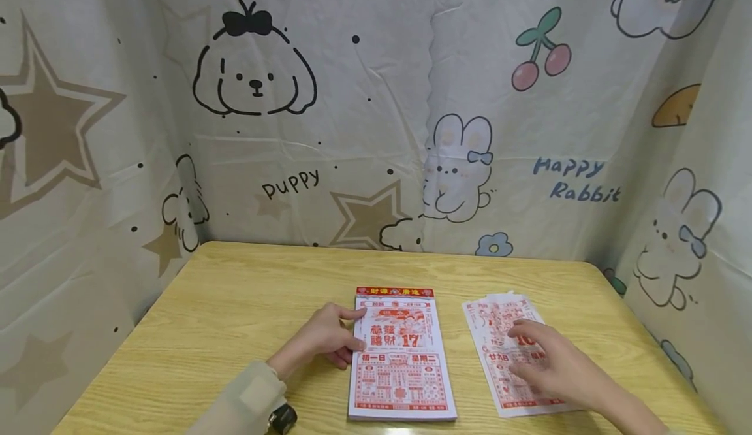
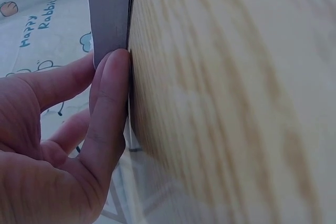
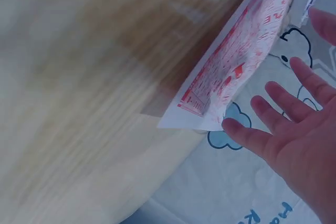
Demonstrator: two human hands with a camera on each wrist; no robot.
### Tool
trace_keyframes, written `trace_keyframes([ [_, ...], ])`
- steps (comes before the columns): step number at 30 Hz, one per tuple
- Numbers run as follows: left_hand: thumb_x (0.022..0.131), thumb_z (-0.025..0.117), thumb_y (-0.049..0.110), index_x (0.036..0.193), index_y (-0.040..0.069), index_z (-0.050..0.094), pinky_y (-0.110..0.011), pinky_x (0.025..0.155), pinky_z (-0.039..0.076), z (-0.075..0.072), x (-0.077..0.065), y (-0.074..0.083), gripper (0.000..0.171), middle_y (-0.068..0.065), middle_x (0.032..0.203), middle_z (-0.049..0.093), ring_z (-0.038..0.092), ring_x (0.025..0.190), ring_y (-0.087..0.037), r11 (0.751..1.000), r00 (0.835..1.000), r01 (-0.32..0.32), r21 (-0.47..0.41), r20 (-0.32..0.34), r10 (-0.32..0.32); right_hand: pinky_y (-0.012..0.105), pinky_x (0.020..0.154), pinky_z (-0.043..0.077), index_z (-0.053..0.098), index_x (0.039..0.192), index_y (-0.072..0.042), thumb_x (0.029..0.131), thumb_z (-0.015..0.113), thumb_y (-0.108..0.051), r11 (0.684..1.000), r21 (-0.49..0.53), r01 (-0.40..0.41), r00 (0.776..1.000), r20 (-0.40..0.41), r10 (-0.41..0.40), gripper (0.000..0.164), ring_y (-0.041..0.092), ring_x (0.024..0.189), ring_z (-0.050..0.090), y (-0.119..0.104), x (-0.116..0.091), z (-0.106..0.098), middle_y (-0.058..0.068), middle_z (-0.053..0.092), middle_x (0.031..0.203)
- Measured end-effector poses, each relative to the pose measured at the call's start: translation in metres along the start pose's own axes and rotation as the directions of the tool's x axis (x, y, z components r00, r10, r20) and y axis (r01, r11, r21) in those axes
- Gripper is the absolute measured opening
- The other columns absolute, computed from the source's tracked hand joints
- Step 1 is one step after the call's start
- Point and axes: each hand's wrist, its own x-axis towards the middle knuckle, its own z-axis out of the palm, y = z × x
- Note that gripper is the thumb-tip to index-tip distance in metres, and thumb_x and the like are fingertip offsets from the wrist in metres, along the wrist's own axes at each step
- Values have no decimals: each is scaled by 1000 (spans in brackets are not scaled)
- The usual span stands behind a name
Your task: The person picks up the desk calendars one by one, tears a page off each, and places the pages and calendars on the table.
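Observation:
A thick tear-off calendar (image 1: 402, 356) with red print and a red header strip lies on the table, its top page showing 17. My left hand (image 1: 331, 337) holds it by the left edge, with fingertips overlapping the page margin. In the left wrist view, the fingers (image 2: 107, 93) press against the grey side of the pad (image 2: 110, 14). To the right lies a small, uneven stack of loose calendar pages (image 1: 490, 330), the top one showing 16. Above these pages, my right hand (image 1: 549, 363) has its fingers spread, as the right wrist view also shows, with nothing between them.
The yellow wood-grain table (image 1: 247, 291) reaches back to a printed cloth curtain (image 1: 364, 128), which also hangs along both sides. A dark object strapped at the left wrist (image 1: 283, 417) sits close to the tabletop.

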Motion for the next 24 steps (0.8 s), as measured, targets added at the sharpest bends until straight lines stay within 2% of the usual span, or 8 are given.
trace_keyframes([
  [5, 86, 85, 0, 149, 5, 59, -37, 54, 66, 1, -1, 2, 68, -17, 76, 68, 68, 53, -19, 1000, 1000, -8, -2, 3, 8, 72, 104, 48, 65, 140, -13, 85, 87, -44, 1000, -12, -18, 999, 47, 19, 67, 48, 136, 50, 5, 12, 4, 23, 52, 151],
  [11, 86, 85, 0, 149, 5, 59, -37, 53, 66, 1, -2, 4, 68, -17, 75, 68, 68, 53, -18, 1000, 1000, -4, -3, 5, 4, 74, 109, 42, 63, 142, -10, 85, 88, -43, 999, 0, -34, 996, 79, 33, 71, 52, 140, 44, 12, 18, 13, 26, 48, 154],
  [19, 87, 84, -1, 149, 5, 60, -37, 53, 65, 0, -1, 2, 67, -18, 75, 68, 67, 51, -17, 1000, 1000, -3, -1, -1, 3, 71, 109, 45, 66, 140, -12, 84, 87, -51, 997, -64, -29, 998, 47, 32, 72, 48, 137, 50, 8, 22, 19, 23, 55, 148],
  [24, 87, 84, 0, 150, 6, 58, -38, 52, 65, 1, -2, 3, 68, -18, 78, 68, 67, 52, -19, 1000, 1000, -2, 14, -7, 2, 77, 102, 44, 65, 140, -10, 87, 85, -49, 1000, -25, -16, 1000, 0, 16, 69, 49, 133, 53, 12, 23, 12, 20, 60, 144],
])
